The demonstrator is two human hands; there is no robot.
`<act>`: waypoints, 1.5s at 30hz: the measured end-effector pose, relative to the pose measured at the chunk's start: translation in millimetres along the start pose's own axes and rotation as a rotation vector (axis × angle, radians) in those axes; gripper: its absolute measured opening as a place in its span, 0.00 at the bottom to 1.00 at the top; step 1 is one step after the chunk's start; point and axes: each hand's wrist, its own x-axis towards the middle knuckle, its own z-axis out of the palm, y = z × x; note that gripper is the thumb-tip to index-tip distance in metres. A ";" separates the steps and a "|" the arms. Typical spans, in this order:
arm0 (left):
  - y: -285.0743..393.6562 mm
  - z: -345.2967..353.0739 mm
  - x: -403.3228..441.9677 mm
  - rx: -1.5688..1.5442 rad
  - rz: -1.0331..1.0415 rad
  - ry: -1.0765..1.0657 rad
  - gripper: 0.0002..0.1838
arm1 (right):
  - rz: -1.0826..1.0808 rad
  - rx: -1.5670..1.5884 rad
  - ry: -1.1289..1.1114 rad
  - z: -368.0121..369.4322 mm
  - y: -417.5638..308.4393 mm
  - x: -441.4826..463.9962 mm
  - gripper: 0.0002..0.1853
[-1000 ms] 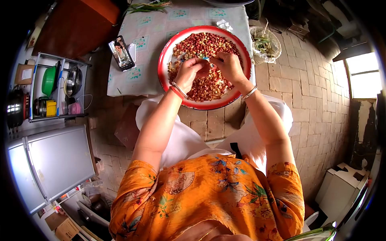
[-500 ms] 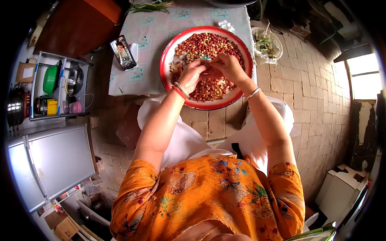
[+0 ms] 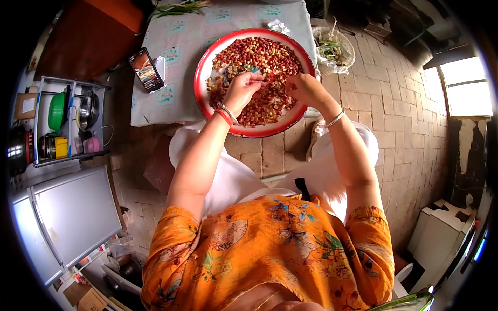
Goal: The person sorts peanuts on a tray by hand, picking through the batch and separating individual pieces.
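1. Upper left of the frame: a phone [image 3: 147, 70] leans on the patterned tablecloth [image 3: 179, 31], well apart from my hands.
2. Upper centre, left part: my left hand [image 3: 243, 92] reaches over the kernels, thumb and fingers drawn close. I cannot tell whether they pinch anything.
3. Upper centre: the red and yellow kernels [image 3: 262, 58] spread across the red-rimmed basin [image 3: 259, 131], above, below and between my hands in the frame.
4. Just right of that: my right hand [image 3: 308, 89] curls over the basin's right part, kernels beside its fingertips. I cannot tell what, if anything, it grips.
5. Upper right: a lined basket [image 3: 341, 67] holds green stalks [image 3: 330, 51], beyond my right hand.
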 end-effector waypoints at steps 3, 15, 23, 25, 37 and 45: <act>6.9 1.4 0.3 0.049 0.015 0.048 0.09 | 0.039 -0.040 0.023 7.2 -6.3 -3.4 0.06; 11.4 -14.3 10.6 0.110 0.193 0.217 0.06 | -0.014 -0.188 0.016 28.4 -14.8 -0.4 0.09; 3.2 22.7 7.8 1.117 0.596 0.200 0.12 | -0.047 -0.212 0.185 41.4 -15.4 4.8 0.09; 5.4 22.2 9.4 1.164 0.565 0.179 0.13 | -0.041 -0.110 0.264 34.9 -10.3 7.7 0.09; 9.9 22.2 8.9 1.219 0.547 0.261 0.06 | -0.075 0.092 0.176 -17.6 4.6 -9.7 0.07; 19.3 16.4 -2.9 1.151 0.342 0.247 0.04 | -0.051 -0.310 0.071 3.8 1.6 -19.1 0.05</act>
